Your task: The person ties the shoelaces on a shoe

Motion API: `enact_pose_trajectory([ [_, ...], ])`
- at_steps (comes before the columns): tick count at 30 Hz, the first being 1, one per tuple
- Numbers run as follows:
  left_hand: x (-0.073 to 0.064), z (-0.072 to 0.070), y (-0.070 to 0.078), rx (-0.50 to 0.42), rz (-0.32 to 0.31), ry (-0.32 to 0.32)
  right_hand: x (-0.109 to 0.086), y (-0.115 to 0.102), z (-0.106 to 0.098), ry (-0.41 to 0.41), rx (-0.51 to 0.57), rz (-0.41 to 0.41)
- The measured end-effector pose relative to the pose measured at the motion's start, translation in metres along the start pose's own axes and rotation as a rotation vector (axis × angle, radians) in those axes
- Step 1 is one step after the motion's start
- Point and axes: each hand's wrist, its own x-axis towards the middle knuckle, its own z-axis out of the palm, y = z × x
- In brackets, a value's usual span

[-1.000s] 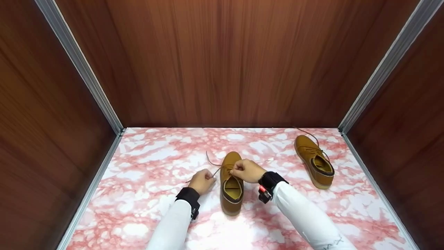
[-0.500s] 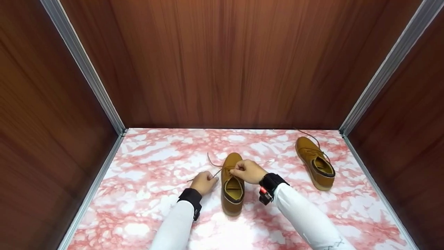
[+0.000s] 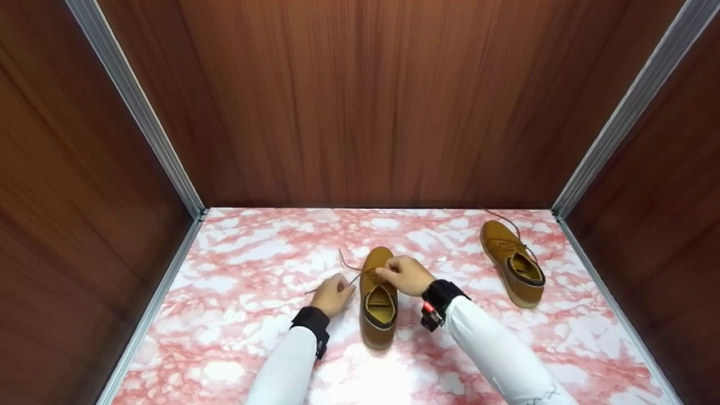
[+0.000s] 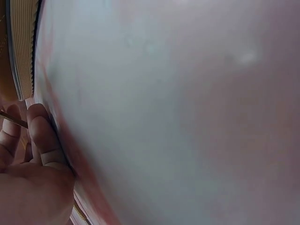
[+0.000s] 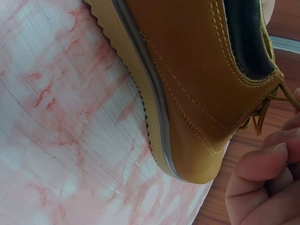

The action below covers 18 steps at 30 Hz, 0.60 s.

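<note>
A tan lace-up shoe stands on the marbled surface, toe pointing away from me. Left of it, my left hand pinches one shoelace between thumb and fingers, and the lace runs taut to the eyelets. Over the shoe's lacing, the fingertips of my right hand pinch a lace by the tongue. The right wrist view shows this hand beside the knotted-looking laces, with its fingertips partly out of frame. Another loose lace end curls left of the toe.
A second tan shoe stands to the right, its lace trailing toward the back wall. Brown wood-grain panels with metal corner rails enclose the back and sides of the pink-and-white surface.
My right fingertips have shifted slightly toward the shoe's toe, showing more of the tongue. The left hand keeps its pinch on the lace and stays almost in place.
</note>
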Motion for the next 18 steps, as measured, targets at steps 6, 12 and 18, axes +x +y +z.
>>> enact_pose_trajectory([
  [6,-0.001,0.000,0.004,0.018,0.011,0.029,-0.002,-0.001,-0.002,0.021,0.002,0.001],
  [12,-0.004,-0.005,0.013,-0.020,-0.044,0.004,-0.003,-0.002,-0.004,0.041,-0.010,0.000],
  [18,-0.005,-0.011,0.017,-0.001,-0.089,-0.002,-0.004,-0.003,-0.007,0.045,-0.020,0.010],
])
